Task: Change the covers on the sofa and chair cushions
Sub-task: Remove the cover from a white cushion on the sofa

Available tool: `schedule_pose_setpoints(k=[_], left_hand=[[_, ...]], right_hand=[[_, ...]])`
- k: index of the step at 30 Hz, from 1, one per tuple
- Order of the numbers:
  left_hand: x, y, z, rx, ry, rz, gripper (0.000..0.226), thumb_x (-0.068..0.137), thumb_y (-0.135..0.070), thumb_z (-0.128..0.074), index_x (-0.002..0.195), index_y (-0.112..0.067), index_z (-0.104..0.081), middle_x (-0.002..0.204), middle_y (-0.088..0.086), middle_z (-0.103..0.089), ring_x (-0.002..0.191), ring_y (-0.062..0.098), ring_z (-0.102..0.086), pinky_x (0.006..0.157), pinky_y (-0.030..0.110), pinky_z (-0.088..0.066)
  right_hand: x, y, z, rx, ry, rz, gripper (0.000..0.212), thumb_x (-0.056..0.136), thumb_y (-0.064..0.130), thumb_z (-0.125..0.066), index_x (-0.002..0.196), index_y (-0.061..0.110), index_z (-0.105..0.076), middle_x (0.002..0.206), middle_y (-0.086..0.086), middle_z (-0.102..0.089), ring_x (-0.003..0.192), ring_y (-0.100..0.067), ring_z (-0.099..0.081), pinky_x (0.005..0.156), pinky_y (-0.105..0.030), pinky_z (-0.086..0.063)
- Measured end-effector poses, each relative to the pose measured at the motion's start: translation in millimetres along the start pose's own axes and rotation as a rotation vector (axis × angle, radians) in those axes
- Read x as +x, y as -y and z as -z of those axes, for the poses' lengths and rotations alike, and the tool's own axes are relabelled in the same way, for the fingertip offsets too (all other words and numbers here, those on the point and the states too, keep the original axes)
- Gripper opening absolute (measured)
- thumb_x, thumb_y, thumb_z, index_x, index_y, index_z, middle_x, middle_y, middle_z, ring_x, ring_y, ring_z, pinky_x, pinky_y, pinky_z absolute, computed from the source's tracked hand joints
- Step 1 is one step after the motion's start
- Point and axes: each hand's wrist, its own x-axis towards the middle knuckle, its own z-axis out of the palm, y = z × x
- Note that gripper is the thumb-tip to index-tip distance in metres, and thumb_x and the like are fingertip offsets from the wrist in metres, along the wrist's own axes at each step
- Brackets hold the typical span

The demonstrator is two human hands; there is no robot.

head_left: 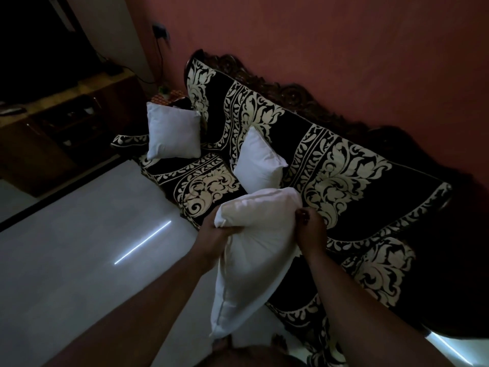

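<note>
**A:** Dim room, isn't it? What takes up most of it?

**B:** Terracotta wall [344, 49] runs behind a long sofa [357, 207] draped in black cloth with cream leaf scrolls; a carved dark wooden crest shows above its back. Pale glossy floor [66, 247] lies open on the near left, with a bright streak of reflected light on it.

**A:** And at the far left?

**B:** Low wooden cabinet [66, 123] with a dark screen above it, and cables trailing down to it from a wall socket.

**A:** Anything on the seat?

**B:** Two plain white cushions without covers: a far cushion [173, 131] propped at the left end, and a middle cushion [259, 162] leaning on the backrest. Patterned seat between and to the right of them is free.

**A:** Where is the one being handled?

**B:** Third, the held cushion [251, 260], hangs in the air over the sofa's front edge, soft and creased, with a seam down its left side. Left hand [219, 234] clutches its left edge near the upper corner; right hand [311, 229] grips the right edge, fingers curled into the fabric.
</note>
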Motion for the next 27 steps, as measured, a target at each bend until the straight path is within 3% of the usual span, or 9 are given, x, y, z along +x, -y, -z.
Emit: schedule_pose_setpoints(k=[3, 7, 12, 16, 18, 19, 21, 23, 27], left_hand=[[-2, -6, 0, -0.042, 0.018, 0.03, 0.06, 0.071, 0.017, -0.072, 0.125, -0.008, -0.067, 0.119, 0.016, -0.072, 0.113, 0.036, -0.068, 0.096, 0.051, -0.055], [1, -10, 3, -0.041, 0.015, 0.028, 0.059, 0.072, 0.017, -0.071, 0.124, -0.011, -0.067, 0.117, 0.013, -0.073, 0.112, 0.035, -0.068, 0.094, 0.05, -0.056], [-3, 1, -4, 0.196, -0.256, -0.146, 0.058, 0.079, -0.03, -0.073, 0.131, -0.034, -0.048, 0.114, -0.019, -0.064, 0.107, 0.004, -0.063, 0.083, 0.024, -0.052], [-8, 10, -12, 0.373, -0.189, -0.089, 0.104, 0.051, -0.061, -0.091, 0.136, -0.032, -0.038, 0.125, -0.011, -0.058, 0.114, 0.009, -0.059, 0.092, 0.029, -0.053], [-5, 15, -12, 0.547, -0.131, -0.055, 0.125, 0.039, -0.067, -0.094, 0.141, -0.026, -0.034, 0.129, -0.012, -0.053, 0.117, 0.004, -0.054, 0.097, 0.024, -0.048], [-1, 18, -10, 0.631, -0.099, -0.045, 0.124, 0.04, -0.069, -0.092, 0.141, -0.025, -0.036, 0.127, -0.015, -0.053, 0.116, 0.002, -0.054, 0.097, 0.018, -0.044], [9, 25, -1, 0.751, -0.05, -0.048, 0.104, 0.05, -0.068, -0.085, 0.135, -0.022, -0.049, 0.118, -0.015, -0.06, 0.111, 0.004, -0.061, 0.089, 0.007, -0.041], [12, 24, 8, 0.763, -0.066, -0.016, 0.082, 0.053, -0.051, -0.082, 0.125, -0.02, -0.058, 0.104, -0.016, -0.065, 0.097, 0.006, -0.066, 0.077, 0.008, -0.043], [3, 14, 3, 0.947, 0.064, 0.058, 0.022, 0.069, -0.034, -0.078, 0.083, -0.031, -0.06, 0.077, -0.011, -0.066, 0.079, 0.014, -0.068, 0.072, 0.027, -0.052]], right_hand=[[3, 0, 11, -0.025, -0.014, -0.005, 0.055, 0.087, 0.057, -0.04, 0.115, 0.018, -0.067, 0.109, -0.012, -0.07, 0.098, -0.034, -0.065, 0.081, -0.04, -0.051], [7, -3, 12, -0.081, 0.013, 0.003, 0.032, 0.094, 0.038, -0.05, 0.102, 0.017, -0.072, 0.098, -0.013, -0.073, 0.092, -0.035, -0.066, 0.078, -0.042, -0.053], [6, 11, -8, -0.099, 0.087, -0.119, 0.028, 0.103, 0.026, -0.045, 0.11, 0.004, -0.062, 0.11, -0.023, -0.067, 0.101, -0.039, -0.062, 0.078, -0.04, -0.043], [-2, 23, -16, -0.089, 0.153, -0.109, 0.034, 0.106, 0.033, -0.042, 0.111, 0.003, -0.055, 0.107, -0.025, -0.066, 0.098, -0.039, -0.063, 0.071, -0.036, -0.037], [-4, 22, -14, -0.082, 0.197, -0.055, 0.037, 0.104, 0.043, -0.047, 0.11, 0.008, -0.056, 0.102, -0.019, -0.068, 0.093, -0.035, -0.064, 0.071, -0.035, -0.04], [-4, 22, -11, -0.105, 0.217, -0.027, 0.036, 0.102, 0.046, -0.05, 0.104, 0.011, -0.058, 0.097, -0.014, -0.068, 0.089, -0.032, -0.063, 0.07, -0.034, -0.041], [-1, 21, -4, -0.173, 0.225, 0.019, 0.035, 0.098, 0.048, -0.056, 0.082, 0.017, -0.058, 0.077, -0.004, -0.063, 0.076, -0.026, -0.06, 0.063, -0.033, -0.039], [2, 22, 3, -0.244, 0.169, 0.09, 0.042, 0.094, 0.045, -0.063, 0.065, 0.018, -0.05, 0.06, 0.001, -0.053, 0.063, -0.024, -0.054, 0.053, -0.032, -0.031], [9, 31, 11, -0.45, 0.112, 0.19, 0.032, 0.096, 0.042, -0.057, 0.074, 0.02, -0.053, 0.07, -0.002, -0.057, 0.076, -0.03, -0.062, 0.06, -0.033, -0.036]])
